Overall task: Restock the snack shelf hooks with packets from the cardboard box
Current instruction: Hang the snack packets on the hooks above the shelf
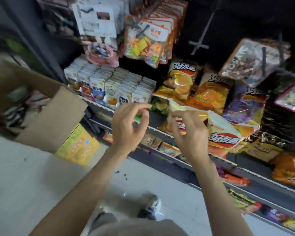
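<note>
Two hands are raised in front of the snack shelf in my head view. My right hand (189, 133) has its fingers curled round the near end of a yellow chip packet (216, 126), which lies tilted across the front of the shelf rail (162, 132). My left hand (129, 123) sits just beside it, thumb and forefinger brought close near the packet's green-tinted end; I cannot tell whether they touch it. Orange and purple chip packets (209, 94) stand behind. Candy packets (148, 40) hang from a hook above. An open cardboard box (53, 114) sits left, above a yellow carton (78, 147) on the floor.
</note>
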Motion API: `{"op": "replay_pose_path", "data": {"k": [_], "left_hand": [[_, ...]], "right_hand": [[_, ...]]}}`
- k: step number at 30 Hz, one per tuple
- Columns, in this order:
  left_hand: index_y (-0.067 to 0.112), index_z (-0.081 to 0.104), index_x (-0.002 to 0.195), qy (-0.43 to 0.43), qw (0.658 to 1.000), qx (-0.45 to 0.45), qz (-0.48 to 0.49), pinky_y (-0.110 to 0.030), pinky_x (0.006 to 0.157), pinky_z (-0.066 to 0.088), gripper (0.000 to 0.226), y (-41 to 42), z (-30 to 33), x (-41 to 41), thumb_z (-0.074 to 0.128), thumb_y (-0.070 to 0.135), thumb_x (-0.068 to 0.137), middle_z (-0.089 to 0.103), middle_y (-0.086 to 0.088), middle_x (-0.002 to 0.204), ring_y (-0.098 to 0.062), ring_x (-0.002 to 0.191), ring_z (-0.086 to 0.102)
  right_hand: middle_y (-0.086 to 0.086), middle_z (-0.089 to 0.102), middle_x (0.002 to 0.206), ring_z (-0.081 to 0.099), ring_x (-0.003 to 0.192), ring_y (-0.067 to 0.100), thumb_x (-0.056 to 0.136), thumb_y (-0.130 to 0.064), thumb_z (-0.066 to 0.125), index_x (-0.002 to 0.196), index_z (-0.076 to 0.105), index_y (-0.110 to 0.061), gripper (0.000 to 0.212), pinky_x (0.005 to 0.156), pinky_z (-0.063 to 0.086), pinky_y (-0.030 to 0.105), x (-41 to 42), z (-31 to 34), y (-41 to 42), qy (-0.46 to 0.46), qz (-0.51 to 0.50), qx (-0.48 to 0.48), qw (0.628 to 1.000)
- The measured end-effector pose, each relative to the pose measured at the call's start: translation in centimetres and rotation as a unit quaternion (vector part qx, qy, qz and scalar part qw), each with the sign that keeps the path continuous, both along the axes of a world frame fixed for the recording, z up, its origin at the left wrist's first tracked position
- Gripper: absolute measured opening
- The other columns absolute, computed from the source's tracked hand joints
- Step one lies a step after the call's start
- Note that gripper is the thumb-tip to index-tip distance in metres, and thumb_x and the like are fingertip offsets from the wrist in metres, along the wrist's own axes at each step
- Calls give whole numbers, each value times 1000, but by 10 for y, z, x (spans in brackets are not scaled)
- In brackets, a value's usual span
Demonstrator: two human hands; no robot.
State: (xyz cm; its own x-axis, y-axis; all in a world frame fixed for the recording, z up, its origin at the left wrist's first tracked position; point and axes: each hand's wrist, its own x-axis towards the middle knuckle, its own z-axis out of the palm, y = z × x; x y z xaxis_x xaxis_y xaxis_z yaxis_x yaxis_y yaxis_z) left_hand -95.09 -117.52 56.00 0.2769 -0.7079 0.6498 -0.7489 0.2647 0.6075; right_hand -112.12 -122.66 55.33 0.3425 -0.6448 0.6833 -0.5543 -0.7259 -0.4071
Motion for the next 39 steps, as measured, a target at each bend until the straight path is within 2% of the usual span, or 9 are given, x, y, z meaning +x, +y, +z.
{"op": "replay_pose_path", "data": {"k": [7, 9, 12, 14, 17, 28, 33, 36, 39], "left_hand": [[22, 67, 107, 13, 960, 264, 91, -7, 79, 34, 39, 131, -63, 151, 45, 41, 82, 64, 15, 97, -8, 93, 55], [23, 66, 109, 29, 951, 287, 115, -11, 79, 35, 37, 164, -70, 198, 45, 41, 84, 65, 13, 104, -10, 95, 56], [21, 66, 110, 49, 942, 294, 155, 2, 78, 29, 25, 201, -74, 271, 53, 28, 90, 62, 15, 104, -1, 94, 51], [18, 67, 110, 35, 935, 305, 177, 3, 77, 28, 22, 217, -77, 317, 59, 14, 90, 64, 10, 102, -2, 92, 50], [19, 66, 114, 28, 922, 343, 176, -6, 80, 29, 24, 227, -82, 377, 60, 13, 91, 65, 7, 110, -10, 101, 53], [21, 63, 116, -105, 914, 387, 67, -26, 85, 47, 27, 146, -103, 531, 62, 29, 90, 68, 8, 107, -12, 101, 60], [24, 55, 125, -177, 874, 449, 56, -33, 92, 47, 36, 97, -132, 584, 60, 34, 90, 62, 1, 120, -19, 112, 57], [23, 51, 129, -214, 855, 472, 23, -36, 97, 46, 43, 70, -149, 611, 61, 35, 90, 58, -2, 127, -21, 118, 53], [19, 45, 137, -272, 823, 497, -21, -36, 103, 39, 53, 51, -170, 633, 61, 38, 90, 51, -4, 137, -23, 127, 46]], "right_hand": [[3, 70, 104, 66, 93, 24, 88, -25, 56, 108, 68, -14, 25, 68, 55, 35, 110, -59, 54, 109, 114, 171, 973], [3, 69, 107, 66, 94, 26, 86, -18, 64, 114, 65, -15, 28, 68, 55, 35, 150, -71, 71, 132, 129, 208, 960], [3, 69, 109, 66, 94, 24, 87, -14, 68, 126, 58, -14, 40, 70, 52, 30, 212, -80, 93, 155, 138, 269, 941], [3, 70, 105, 67, 91, 22, 88, -16, 67, 128, 57, -14, 40, 71, 56, 38, 253, -82, 103, 150, 148, 288, 934], [3, 71, 102, 68, 90, 21, 88, -14, 66, 122, 60, -14, 35, 74, 57, 41, 310, -80, 108, 132, 151, 298, 933], [5, 66, 112, 63, 98, 27, 88, -12, 60, 117, 63, -15, 29, 78, 53, 40, 495, -86, 57, 203, 169, 237, 935], [7, 61, 116, 58, 108, 28, 92, -15, 53, 126, 57, -18, 35, 82, 51, 40, 565, -115, 28, 281, 168, 258, 909], [5, 45, 139, 42, 127, 26, 92, -27, 59, 141, 40, -23, 53, 99, 43, 42, 600, -135, 11, 366, 175, 285, 868], [6, 19, 156, 19, 142, 27, 83, -44, 69, 150, 21, -22, 85, 114, 26, 42, 621, -163, 5, 455, 265, 311, 791]]}}
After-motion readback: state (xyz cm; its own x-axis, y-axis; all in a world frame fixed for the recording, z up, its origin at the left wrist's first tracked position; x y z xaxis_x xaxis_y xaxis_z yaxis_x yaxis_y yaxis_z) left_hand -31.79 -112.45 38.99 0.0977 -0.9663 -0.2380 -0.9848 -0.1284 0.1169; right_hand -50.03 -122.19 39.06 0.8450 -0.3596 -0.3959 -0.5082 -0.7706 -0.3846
